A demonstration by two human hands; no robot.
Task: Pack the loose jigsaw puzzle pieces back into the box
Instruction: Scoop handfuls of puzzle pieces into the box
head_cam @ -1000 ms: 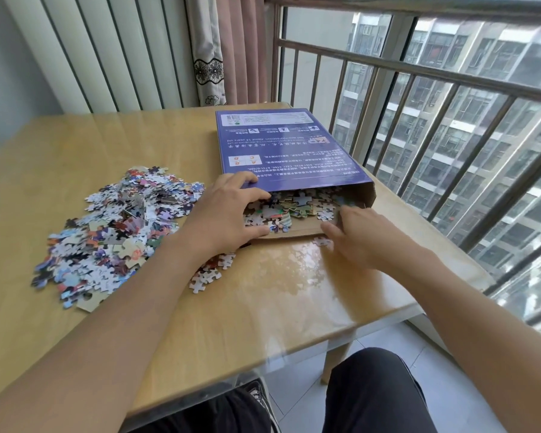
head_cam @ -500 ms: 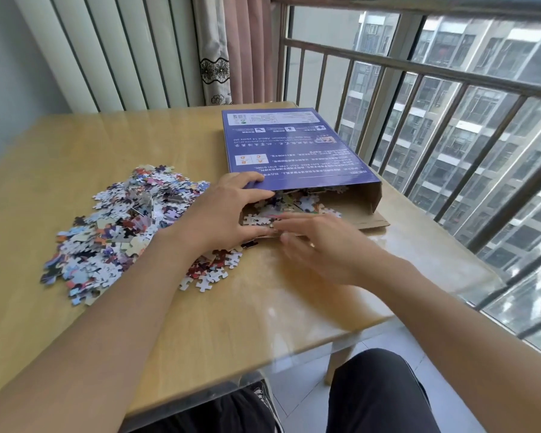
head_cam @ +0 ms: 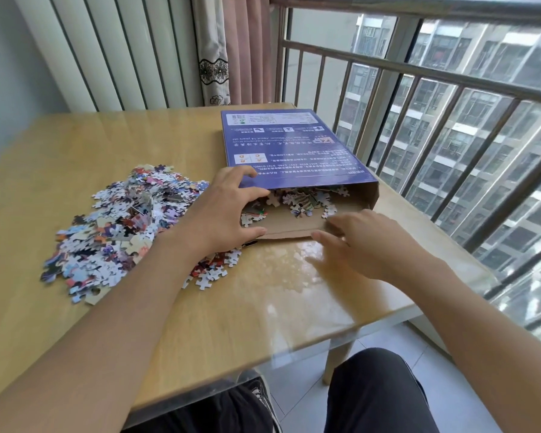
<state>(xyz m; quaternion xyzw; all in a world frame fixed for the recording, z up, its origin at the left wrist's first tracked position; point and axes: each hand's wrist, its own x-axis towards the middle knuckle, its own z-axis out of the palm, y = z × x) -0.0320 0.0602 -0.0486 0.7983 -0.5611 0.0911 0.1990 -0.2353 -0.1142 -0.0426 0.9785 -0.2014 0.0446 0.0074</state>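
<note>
Two bare forearms reach forward from the near edge over a pale wooden worktop [head_cam: 263,323] with a glossy, reflective top. Right hand [head_cam: 366,245]: palm down, fingers [head_cam: 328,237] spread loosely and flat, tips at the near lip of the box's brown cardboard flap; slightly blurred, nothing seen pinched. Left hand [head_cam: 222,214]: cupped at the left corner of the box mouth, thumb lying on the blue top panel, fingers curled toward the opening; whether they hold any pieces cannot be told.

Loose puzzle pieces [head_cam: 122,226]: a large irregular heap left of the box, reaching under and past the left wrist. Small interlocking shapes, many face up in mixed blue, purple, red and white print, some showing plain tan backs. A few strays lie just near of the left hand.

Box [head_cam: 288,151]: flat, rectangular, blue-purple top panel with white printed text and small icons, reading upside down from this view. It lies on the right part of the worktop, open end facing the person. The brown inner floor shows, with pieces in the box [head_cam: 306,201] scattered just inside the mouth.

Beyond: a metal railing [head_cam: 419,76] along the right side, curtains [head_cam: 231,48] at the far corner.
</note>
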